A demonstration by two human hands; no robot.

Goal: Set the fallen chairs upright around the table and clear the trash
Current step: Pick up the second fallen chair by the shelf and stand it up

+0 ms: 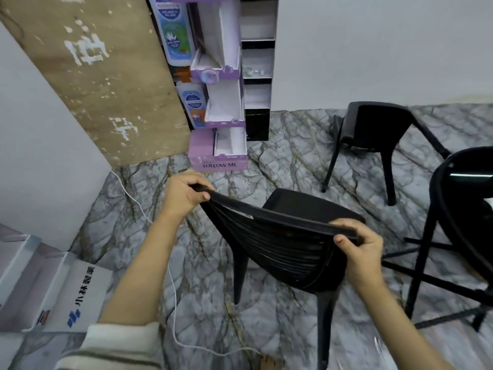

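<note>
Beyond striped sleeve (114,348), gripped chair (280,249) by its top rail, left fingers (193,182) and right fingers (344,225) curled round either end; bench (453,182) right of them. Risked, by the look of it, catching a leg on white cord (173,303) below left fingers, or striking bench legs.

My only camera rides on my head, wide-angle, facing forward and steeply down along my forearms (138,276). My left hand (184,194) and right hand (360,247) sit close, mid-frame; beyond my fingers (346,225) the floor (288,156) runs to the wall (373,49).
</note>
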